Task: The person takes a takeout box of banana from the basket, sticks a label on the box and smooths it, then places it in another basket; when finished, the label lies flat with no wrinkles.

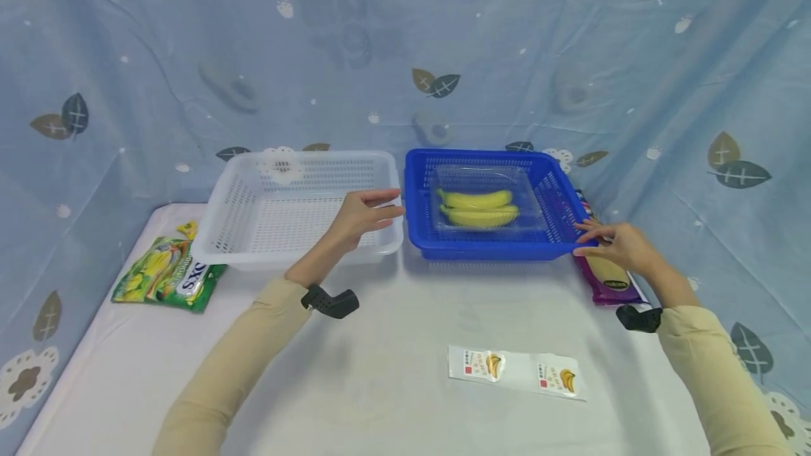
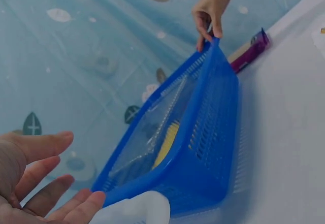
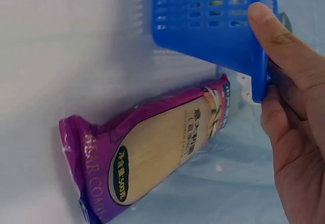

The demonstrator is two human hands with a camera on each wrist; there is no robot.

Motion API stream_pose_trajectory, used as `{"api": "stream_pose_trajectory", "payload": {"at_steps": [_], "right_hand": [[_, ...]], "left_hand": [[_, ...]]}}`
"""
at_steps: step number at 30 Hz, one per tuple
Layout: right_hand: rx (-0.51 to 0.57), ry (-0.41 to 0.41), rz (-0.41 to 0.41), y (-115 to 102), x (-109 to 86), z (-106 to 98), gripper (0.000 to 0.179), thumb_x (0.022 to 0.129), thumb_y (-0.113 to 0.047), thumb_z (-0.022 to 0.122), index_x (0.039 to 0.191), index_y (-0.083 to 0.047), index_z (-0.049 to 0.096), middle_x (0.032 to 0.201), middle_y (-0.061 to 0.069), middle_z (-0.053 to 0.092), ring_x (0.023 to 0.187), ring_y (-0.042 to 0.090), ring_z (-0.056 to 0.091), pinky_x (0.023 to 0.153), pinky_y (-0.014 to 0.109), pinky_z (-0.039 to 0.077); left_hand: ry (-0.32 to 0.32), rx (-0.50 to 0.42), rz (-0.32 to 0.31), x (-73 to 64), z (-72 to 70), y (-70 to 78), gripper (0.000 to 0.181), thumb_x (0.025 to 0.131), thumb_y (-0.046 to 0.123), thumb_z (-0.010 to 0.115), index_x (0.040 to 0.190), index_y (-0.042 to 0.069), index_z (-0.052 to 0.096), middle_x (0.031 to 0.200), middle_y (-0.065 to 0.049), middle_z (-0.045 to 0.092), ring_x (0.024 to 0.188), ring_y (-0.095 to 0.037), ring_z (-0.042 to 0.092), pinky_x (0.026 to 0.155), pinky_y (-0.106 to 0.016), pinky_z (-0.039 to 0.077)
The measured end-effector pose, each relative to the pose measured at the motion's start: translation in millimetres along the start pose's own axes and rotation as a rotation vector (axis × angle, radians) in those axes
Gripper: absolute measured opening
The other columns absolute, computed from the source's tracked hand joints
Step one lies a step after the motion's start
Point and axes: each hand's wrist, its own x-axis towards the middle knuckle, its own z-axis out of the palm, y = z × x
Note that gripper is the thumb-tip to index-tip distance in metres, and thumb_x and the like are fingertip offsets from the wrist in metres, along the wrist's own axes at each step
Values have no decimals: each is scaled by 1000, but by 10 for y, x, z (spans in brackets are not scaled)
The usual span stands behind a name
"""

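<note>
A blue plastic basket [image 1: 488, 250] holds a clear plastic box [image 1: 529, 199] with yellow bananas [image 1: 479, 217] inside. My right hand [image 1: 617, 245] pinches the basket's front right corner; in the right wrist view the thumb [image 3: 284, 43] lies on one side of the rim and the fingers on the other. My left hand [image 1: 364, 217] is over the right end of a white basket [image 1: 298, 257], its fingers extended toward the blue basket's left rim. In the left wrist view those fingers [image 2: 51, 193] are spread and hold nothing; whether they touch the rim I cannot tell.
A green snack bag [image 1: 171, 273] lies left of the white basket. A purple pasta bag [image 3: 147, 148] is beside the blue basket's right end. Two banana-picture labels on a strip [image 1: 516, 371] lie on the white table in front. A patterned blue cloth [image 1: 355, 55] hangs behind.
</note>
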Motion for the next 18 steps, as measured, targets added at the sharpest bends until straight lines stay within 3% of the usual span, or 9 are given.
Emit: {"api": "stream_pose_trajectory", "payload": {"at_steps": [3,6,11,13,15,18], "right_hand": [[-19,4,-12,11,-7,-6,26,82,-21,77,93,2,73,133,25,51,130,49,34,94,61,38],[-45,16,-26,21,9,-2,22,82,-20,77,91,0,74,132,24,53,129,49,37,85,47,45],[-84,27,-47,39,21,-10,18,81,-17,78,88,-1,75,129,25,54,125,51,40,63,25,40],[-93,27,-51,38,25,-18,18,80,-16,79,89,-1,75,129,26,53,113,49,52,53,23,34],[-107,26,-56,40,33,-22,19,79,-16,79,89,0,74,129,26,53,90,40,61,47,25,29],[-122,15,-49,36,47,-26,22,79,-17,79,92,0,74,130,26,52,62,25,52,45,26,25]], "left_hand": [[-16,-1,7,51,68,-16,49,87,3,69,132,-6,53,136,-19,53,118,-32,56,95,-38,49],[-8,15,-5,99,120,-35,48,86,3,70,130,-5,54,134,-18,55,118,-31,57,95,-38,49],[22,35,-42,220,223,-52,47,85,6,73,129,0,58,132,-14,58,117,-28,58,94,-37,50],[30,37,-47,274,269,-53,47,84,7,74,128,1,59,131,-13,59,116,-28,59,93,-35,51],[37,47,-45,329,313,-59,46,84,6,74,128,2,60,130,-12,59,114,-27,60,91,-33,51],[55,74,-43,390,384,-63,44,83,8,75,125,4,63,128,-10,62,111,-24,62,88,-30,53]]}}
